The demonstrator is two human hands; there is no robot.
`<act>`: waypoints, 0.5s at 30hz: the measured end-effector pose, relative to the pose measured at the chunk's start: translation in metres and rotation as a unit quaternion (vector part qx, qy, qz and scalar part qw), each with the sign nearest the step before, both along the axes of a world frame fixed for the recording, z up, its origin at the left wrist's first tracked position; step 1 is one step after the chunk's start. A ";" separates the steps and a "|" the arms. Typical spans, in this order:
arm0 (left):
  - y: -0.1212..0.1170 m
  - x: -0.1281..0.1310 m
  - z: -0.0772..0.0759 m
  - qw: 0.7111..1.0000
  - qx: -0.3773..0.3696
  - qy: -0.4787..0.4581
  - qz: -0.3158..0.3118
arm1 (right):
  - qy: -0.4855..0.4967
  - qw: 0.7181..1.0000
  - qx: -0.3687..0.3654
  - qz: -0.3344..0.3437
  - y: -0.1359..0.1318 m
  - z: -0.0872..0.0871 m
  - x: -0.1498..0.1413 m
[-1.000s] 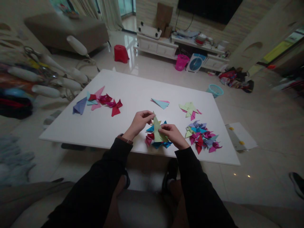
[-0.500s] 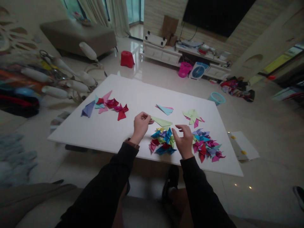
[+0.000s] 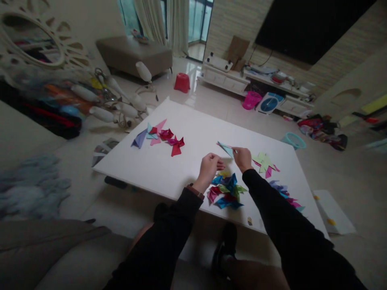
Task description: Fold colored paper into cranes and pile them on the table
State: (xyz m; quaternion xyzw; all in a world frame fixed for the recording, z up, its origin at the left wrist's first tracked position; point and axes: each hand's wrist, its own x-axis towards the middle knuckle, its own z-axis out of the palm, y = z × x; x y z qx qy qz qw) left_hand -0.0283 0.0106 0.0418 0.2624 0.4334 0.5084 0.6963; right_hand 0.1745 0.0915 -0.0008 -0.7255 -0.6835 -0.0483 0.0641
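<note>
My right hand (image 3: 243, 157) reaches forward over the white table (image 3: 169, 169) and pinches a light blue folded paper triangle (image 3: 225, 148) by its near corner. To its left, my left hand (image 3: 210, 167) rests on the table with its fingers curled, nothing visible in it. Just below both hands lies a pile of folded paper pieces (image 3: 226, 190) in blue, green and magenta. A pale green and pink group (image 3: 264, 161) lies to the right of my right hand. My right sleeve partly hides another mixed pile (image 3: 287, 195).
A row of red, pink, blue and purple folded pieces (image 3: 163, 136) lies at the table's far left. On the floor are a white lamp fixture (image 3: 117, 105), a blue basket (image 3: 292, 140), a white sheet (image 3: 332, 209), a red stool (image 3: 182, 81) and a pink bin (image 3: 250, 100).
My left hand let go of the green triangle it held up. My right hand left the near pile and reached forward to take the light blue triangle. The view swung left.
</note>
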 end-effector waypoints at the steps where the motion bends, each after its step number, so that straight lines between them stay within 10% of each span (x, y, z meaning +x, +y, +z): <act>1: 0.000 0.001 0.000 1.000 0.001 0.000 -0.009 | -0.006 1.000 -0.013 -0.016 0.015 -0.004 0.003; 10: 0.002 0.009 -0.011 0.999 0.026 0.009 -0.044 | -0.001 0.994 -0.074 -0.082 0.058 -0.057 -0.027; 15: 0.006 0.002 -0.004 0.999 0.032 -0.009 -0.023 | -0.007 0.998 -0.050 -0.041 0.064 -0.042 -0.056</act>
